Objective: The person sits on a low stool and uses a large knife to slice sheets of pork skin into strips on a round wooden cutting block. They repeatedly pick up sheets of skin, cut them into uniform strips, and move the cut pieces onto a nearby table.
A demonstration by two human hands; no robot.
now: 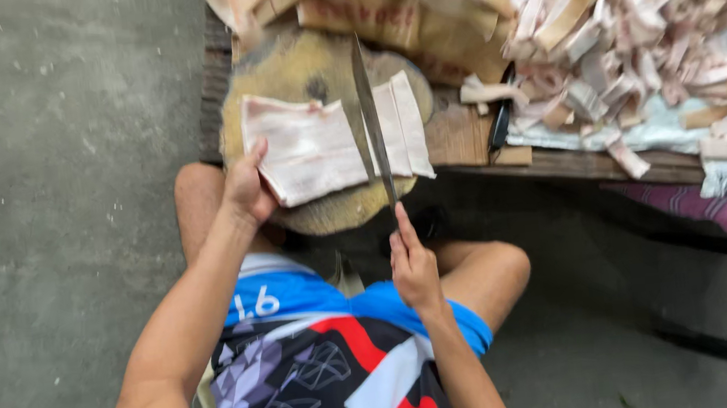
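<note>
The meat slab [308,151] lies on the round chopping block [328,208], at the near left of the tabletop [557,164]. The left hand [247,189] presses its near-left corner with curled fingers. The right hand [412,266] is closed around the knife [371,118]. The slab looks soft, greasy and floppy, so holding it flat near the edge seems best.

Soft even daylight; faint shadows; slight motion blur, stretched wide-angle edges

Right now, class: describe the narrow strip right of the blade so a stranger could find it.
Find the round wooden block at the table edge. A long knife stands across it. Right of the blade lies the strip, far narrower than the wide slab under the left hand.
</note>
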